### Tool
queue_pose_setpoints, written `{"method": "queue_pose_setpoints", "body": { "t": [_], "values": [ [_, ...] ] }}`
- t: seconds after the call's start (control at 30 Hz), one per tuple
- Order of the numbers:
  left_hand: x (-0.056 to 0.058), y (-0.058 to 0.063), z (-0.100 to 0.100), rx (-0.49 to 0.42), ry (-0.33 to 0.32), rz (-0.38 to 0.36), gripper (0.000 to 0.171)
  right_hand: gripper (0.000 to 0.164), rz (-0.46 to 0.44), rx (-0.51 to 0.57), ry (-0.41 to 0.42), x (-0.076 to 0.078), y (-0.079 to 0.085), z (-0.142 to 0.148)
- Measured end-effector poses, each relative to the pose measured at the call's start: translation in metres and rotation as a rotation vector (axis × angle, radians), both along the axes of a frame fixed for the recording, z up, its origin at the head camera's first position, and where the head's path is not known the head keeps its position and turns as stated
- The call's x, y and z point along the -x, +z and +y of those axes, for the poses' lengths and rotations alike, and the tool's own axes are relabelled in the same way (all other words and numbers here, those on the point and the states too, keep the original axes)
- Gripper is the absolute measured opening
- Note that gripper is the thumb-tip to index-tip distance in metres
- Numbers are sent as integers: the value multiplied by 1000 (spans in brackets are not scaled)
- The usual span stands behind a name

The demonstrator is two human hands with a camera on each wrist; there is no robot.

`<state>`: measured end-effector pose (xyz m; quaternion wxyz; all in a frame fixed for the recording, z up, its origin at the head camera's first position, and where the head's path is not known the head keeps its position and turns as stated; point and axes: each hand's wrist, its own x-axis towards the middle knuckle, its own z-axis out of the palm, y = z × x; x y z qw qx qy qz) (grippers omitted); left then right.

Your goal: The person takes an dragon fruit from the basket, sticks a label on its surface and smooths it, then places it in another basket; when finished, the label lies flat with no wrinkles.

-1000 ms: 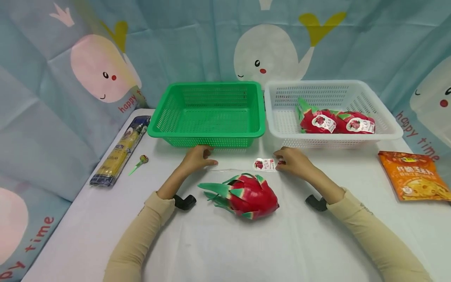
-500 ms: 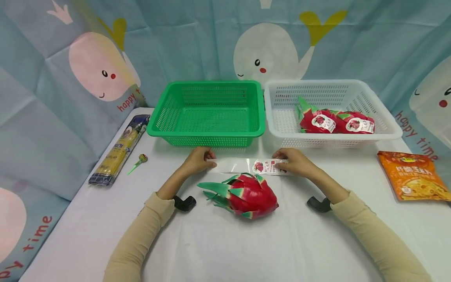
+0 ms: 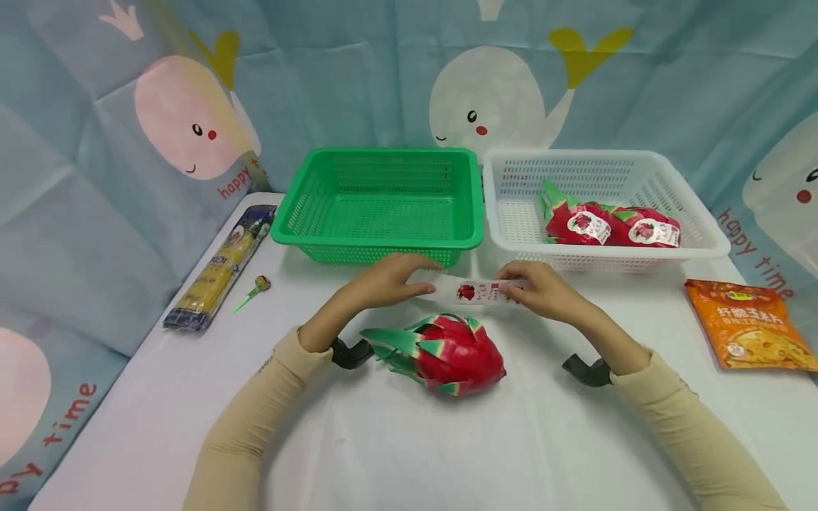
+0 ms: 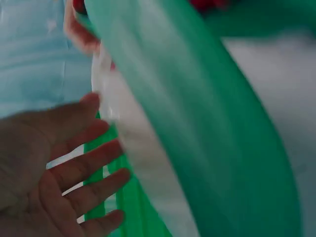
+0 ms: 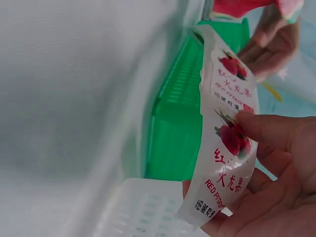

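Note:
My right hand (image 3: 543, 289) pinches a strip of labels (image 3: 481, 292) between thumb and fingers. Dragon fruit pictures and red lettering are printed on the strip, clearly seen in the right wrist view as white labels (image 5: 228, 133). Around the strip's left end is my left hand (image 3: 390, 280); in the left wrist view this hand (image 4: 74, 168) has its fingers spread apart. A red dragon fruit (image 3: 460, 356) with green leaf tips lies on the table, just nearer than the strip. One green leaf (image 4: 192, 118) covers much of the left wrist view.
Behind the hands stand a green basket (image 3: 377, 250) and a white basket (image 3: 607, 250), which holds two labelled dragon fruits (image 3: 578, 221). At left lie a spaghetti pack (image 3: 220, 270) and a lollipop (image 3: 260, 284). An orange snack bag (image 3: 744, 325) is at right.
My left hand has left its grip near the strip's far left end and moved right along it, fingers opened. The strip is raised and tilted, still in my right hand. The dragon fruit stays put.

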<state>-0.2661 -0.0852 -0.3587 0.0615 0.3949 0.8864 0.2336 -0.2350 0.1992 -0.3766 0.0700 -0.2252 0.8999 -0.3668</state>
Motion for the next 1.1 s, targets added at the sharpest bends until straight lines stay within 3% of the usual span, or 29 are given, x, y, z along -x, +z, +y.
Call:
{"method": "queue_pose_setpoints", "body": {
  "t": [0.1,0.27,0.43,0.67,0.87,1.1],
  "values": [
    [4,1,12,-64,-43,-45,32,16,-18,34,15,0,4,-3],
    [10,-3,16,-206,28,-156,15,17,36,16,17,-1,7,-5],
    [13,-2,15,-302,61,-215,13,32,122,16,36,-3,13,-9],
    [11,5,20,-338,64,-247,15,38,324,26,123,-1,22,-21],
    [7,11,22,-372,31,-275,16,33,310,214,221,0,20,-26],
    [5,12,24,-373,37,-283,15,22,341,315,240,2,12,-26]
  ]
}}
